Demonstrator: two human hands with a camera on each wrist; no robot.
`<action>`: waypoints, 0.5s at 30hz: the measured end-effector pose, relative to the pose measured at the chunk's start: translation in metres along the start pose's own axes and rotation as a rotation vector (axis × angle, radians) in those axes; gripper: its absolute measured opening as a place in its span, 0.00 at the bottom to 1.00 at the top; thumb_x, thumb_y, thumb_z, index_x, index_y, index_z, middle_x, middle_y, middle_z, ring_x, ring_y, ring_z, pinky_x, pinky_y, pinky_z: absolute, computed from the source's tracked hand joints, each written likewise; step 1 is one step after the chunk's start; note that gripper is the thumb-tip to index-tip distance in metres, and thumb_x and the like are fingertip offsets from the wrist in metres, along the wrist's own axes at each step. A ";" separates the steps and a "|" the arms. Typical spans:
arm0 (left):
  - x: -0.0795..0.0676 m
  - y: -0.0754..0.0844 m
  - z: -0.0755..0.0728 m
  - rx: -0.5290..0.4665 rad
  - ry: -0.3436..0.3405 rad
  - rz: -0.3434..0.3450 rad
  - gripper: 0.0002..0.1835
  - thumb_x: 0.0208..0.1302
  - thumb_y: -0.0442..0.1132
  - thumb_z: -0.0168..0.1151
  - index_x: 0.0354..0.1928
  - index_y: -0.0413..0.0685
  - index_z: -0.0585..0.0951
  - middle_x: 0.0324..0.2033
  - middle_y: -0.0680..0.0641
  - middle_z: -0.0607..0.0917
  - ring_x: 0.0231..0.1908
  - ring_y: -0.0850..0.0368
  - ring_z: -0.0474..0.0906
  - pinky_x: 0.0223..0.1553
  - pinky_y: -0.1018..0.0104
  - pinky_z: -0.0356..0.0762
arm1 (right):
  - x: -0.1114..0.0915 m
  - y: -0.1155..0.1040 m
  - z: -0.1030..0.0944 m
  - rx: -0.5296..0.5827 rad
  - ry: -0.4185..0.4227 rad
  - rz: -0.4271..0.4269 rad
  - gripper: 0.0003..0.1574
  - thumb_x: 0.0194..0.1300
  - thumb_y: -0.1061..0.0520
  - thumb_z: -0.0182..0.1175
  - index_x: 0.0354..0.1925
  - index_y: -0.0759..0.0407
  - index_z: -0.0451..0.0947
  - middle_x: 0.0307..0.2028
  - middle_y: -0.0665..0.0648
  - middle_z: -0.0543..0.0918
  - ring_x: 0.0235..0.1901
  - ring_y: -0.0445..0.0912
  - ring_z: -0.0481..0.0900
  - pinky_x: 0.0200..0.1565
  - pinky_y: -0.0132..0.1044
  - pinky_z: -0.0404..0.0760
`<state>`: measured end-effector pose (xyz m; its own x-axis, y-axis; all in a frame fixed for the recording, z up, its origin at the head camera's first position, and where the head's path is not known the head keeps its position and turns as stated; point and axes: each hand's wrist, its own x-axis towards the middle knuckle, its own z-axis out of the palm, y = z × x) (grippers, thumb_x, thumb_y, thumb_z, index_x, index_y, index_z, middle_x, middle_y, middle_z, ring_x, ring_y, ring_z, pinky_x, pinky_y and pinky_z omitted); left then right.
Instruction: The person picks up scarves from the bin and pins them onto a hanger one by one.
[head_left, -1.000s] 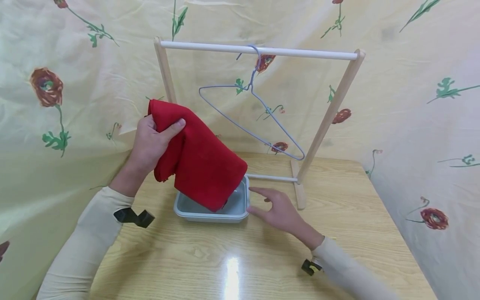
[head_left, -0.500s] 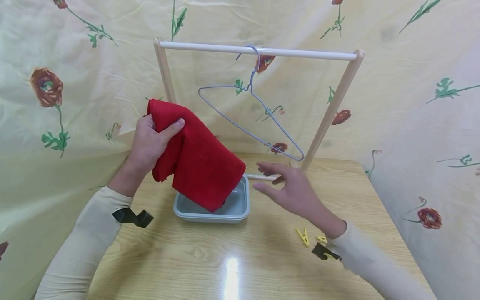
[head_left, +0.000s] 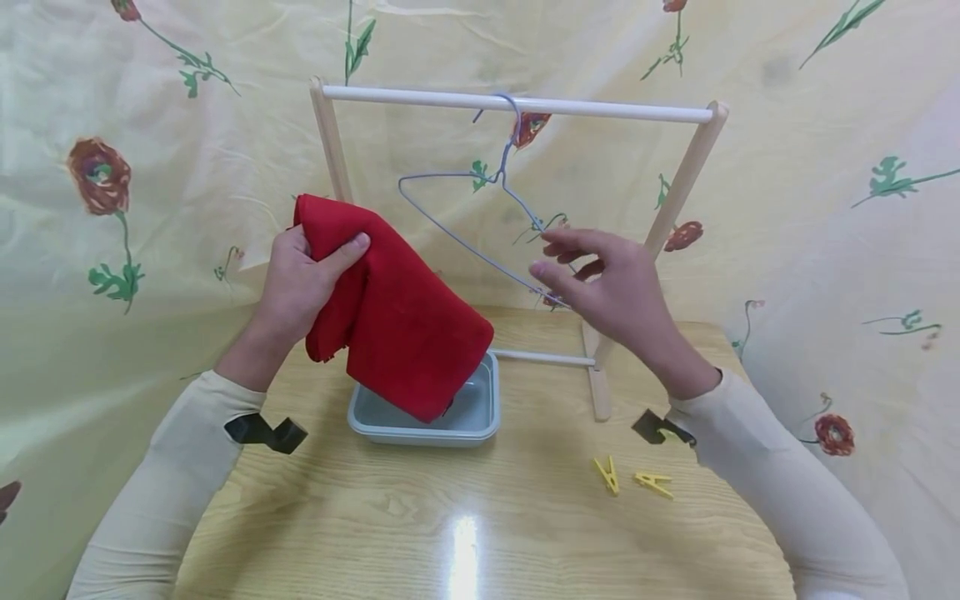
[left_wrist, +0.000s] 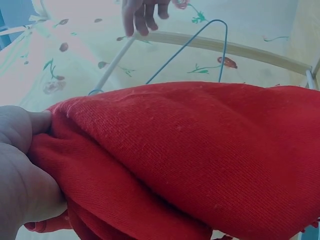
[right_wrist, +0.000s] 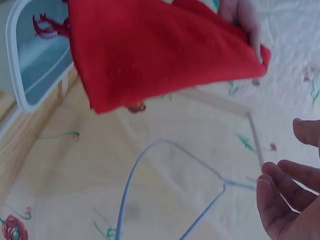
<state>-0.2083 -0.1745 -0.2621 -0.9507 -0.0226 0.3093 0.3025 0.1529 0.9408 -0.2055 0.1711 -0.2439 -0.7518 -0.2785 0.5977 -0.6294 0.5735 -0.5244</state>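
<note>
My left hand (head_left: 296, 279) grips a bunched end of a red fringed scarf (head_left: 420, 325); the thumb lies over the cloth. The scarf hangs down over a grey-blue basin (head_left: 423, 434), covering part of it. A blue wire hanger (head_left: 501, 173) hangs from the white bar (head_left: 420, 98) of a small rack. In front of the hanger's right side is my right hand (head_left: 618, 287), raised, fingers loosely bent and holding nothing. In the left wrist view a gap shows between the right hand (left_wrist: 145, 14) and the hanger (left_wrist: 226, 40).
Two yellow clothespins (head_left: 607, 476) lie on the wooden table (head_left: 375, 533), front right. The rack's wooden upright (head_left: 686, 179) stands just behind the right hand. A flowered cloth (head_left: 795, 208) covers the wall behind and at the sides.
My right hand has risen from beside the basin to the hanger's right side, bringing the clothespins into view. The left hand and scarf have stayed nearly still.
</note>
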 end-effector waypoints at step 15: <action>0.001 0.006 0.002 -0.004 -0.006 0.003 0.24 0.67 0.46 0.69 0.62 0.51 0.75 0.54 0.45 0.83 0.51 0.50 0.81 0.44 0.65 0.84 | 0.040 0.039 0.009 -0.048 0.002 0.226 0.29 0.66 0.41 0.68 0.58 0.55 0.85 0.45 0.57 0.89 0.45 0.49 0.85 0.43 0.33 0.78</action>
<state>-0.2072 -0.1720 -0.2565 -0.9503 -0.0165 0.3109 0.3051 0.1491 0.9406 -0.2620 0.1749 -0.2456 -0.8721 -0.1375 0.4696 -0.4350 0.6571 -0.6156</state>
